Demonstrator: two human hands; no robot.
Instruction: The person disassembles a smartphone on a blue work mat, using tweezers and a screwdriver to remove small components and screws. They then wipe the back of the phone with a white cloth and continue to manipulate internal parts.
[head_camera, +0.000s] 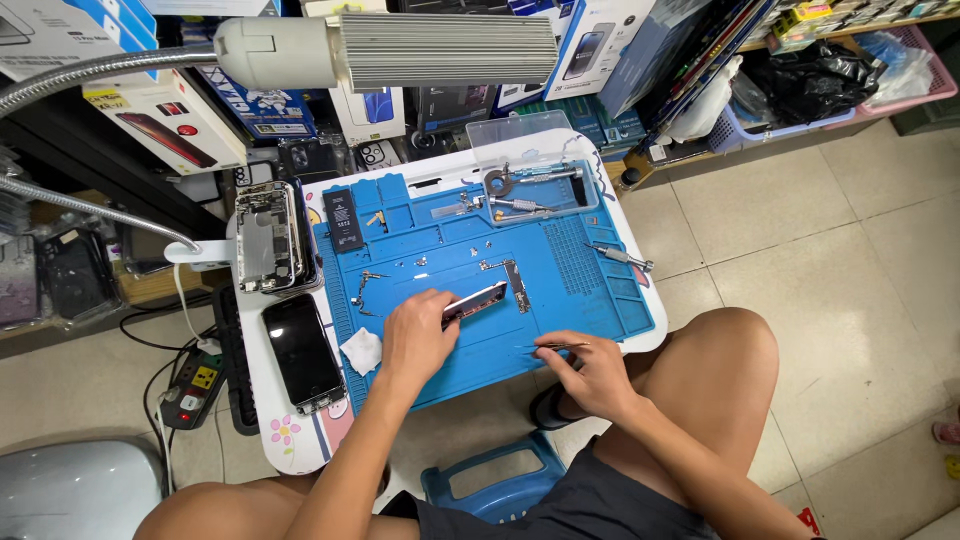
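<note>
Near the centre of the frame the left hand (418, 335) is gripping a dark, opened phone body with a silvery frame (475, 303), tilting it up on one long edge so that its inside is facing the person; the lower edge seems to be resting on the blue silicone repair mat (590, 285). Lower and to the right, the right hand (590, 372) is pinching a pair of thin metal tweezers (556, 346) between its fingertips, the tips pointing left toward the phone body but staying apart from it, probably held ready for fine work inside.

The mat is lying on a small white table (290, 440) with a flower print at its lower left corner. Tiny metal parts and screws (372, 285) are lying spread over the mat's middle, seemingly kept apart so none get mixed, and a black rectangular battery (343, 220) is sitting in the mat's upper left part. A silver screwdriver (620, 256) is lying on the mat's ribbed right side, and more tools are resting in its upper tray. Left of the mat, a black phone with a dark screen (302, 352) is lying face up, a stack of stripped phone housings (268, 237) is sitting above it, and a crumpled white wipe (362, 351) is lying just beside the left hand. A grey ribbed lamp head on a flexible neck (440, 48) is hanging across the top of the frame, aimed over the work.
</note>
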